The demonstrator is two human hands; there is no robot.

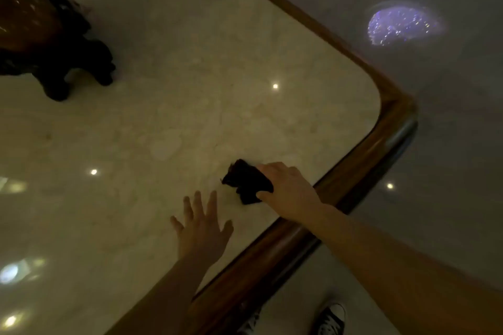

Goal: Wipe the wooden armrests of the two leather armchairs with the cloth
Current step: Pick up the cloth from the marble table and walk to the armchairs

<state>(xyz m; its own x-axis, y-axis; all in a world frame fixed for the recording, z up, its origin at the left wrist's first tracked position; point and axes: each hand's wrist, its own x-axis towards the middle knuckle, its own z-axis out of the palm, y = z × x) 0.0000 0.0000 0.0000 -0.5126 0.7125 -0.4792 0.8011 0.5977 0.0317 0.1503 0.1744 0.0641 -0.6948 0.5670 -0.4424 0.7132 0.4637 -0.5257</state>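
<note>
A dark crumpled cloth (245,182) lies on a pale marble tabletop (190,106) close to its wooden rim. My right hand (288,187) covers the cloth's right side, thumb and fingers closed around it. My left hand (202,228) hovers flat over the marble just left of the cloth, fingers spread and holding nothing. No armchair or armrest is in view.
The table's rounded wooden edge (392,122) runs along the right and front. A dark carved wooden ornament (51,43) stands at the far left of the tabletop. Glossy grey floor (449,144) lies to the right, and two sneakers (330,318) show below the edge.
</note>
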